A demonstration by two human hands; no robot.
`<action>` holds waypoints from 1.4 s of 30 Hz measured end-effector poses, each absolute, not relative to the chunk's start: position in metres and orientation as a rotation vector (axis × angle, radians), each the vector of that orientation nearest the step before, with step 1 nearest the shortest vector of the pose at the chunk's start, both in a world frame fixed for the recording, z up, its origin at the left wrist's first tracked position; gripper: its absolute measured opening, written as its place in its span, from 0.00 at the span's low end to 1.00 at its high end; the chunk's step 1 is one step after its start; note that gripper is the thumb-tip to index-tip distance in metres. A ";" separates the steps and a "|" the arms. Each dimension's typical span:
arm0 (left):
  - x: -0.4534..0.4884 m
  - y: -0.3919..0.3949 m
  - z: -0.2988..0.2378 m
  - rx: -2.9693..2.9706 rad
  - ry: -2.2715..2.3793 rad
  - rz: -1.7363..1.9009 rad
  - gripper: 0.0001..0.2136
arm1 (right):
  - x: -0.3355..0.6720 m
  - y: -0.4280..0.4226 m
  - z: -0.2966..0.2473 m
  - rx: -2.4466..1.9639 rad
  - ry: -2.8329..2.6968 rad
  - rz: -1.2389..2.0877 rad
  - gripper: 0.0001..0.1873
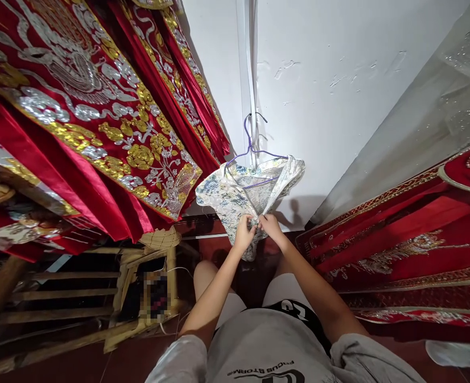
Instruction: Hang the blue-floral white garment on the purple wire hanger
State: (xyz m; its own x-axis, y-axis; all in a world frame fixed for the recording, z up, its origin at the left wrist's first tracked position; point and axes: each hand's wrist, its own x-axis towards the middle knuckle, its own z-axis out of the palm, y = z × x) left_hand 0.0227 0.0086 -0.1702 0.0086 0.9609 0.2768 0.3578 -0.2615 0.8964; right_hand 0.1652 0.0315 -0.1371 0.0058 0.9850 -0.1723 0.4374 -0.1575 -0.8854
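Note:
A floral shirt [227,194] in white, blue and yellow hangs from a purple wire hanger [249,151]. The hanger's hook rests on a thin bracket against the white wall. My left hand [244,234] pinches the front of the shirt below the neckline. Close beside it, my right hand [271,227] grips the other front edge, and the two hands nearly touch. Both sets of fingers are closed on the cloth. Whatever small detail lies between the fingertips is too small to make out.
Red embroidered garments with gold and silver sequins [139,154] hang at the left, and more red robes [414,244] at the right. A bamboo chair [123,287] stands low left, holding a blurred-out device [155,296] with a white cord. The white wall [322,96] lies ahead.

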 end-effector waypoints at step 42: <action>-0.022 0.043 0.057 1.634 1.150 2.152 0.07 | 0.166 0.029 -0.015 -1.291 -1.440 1.034 0.16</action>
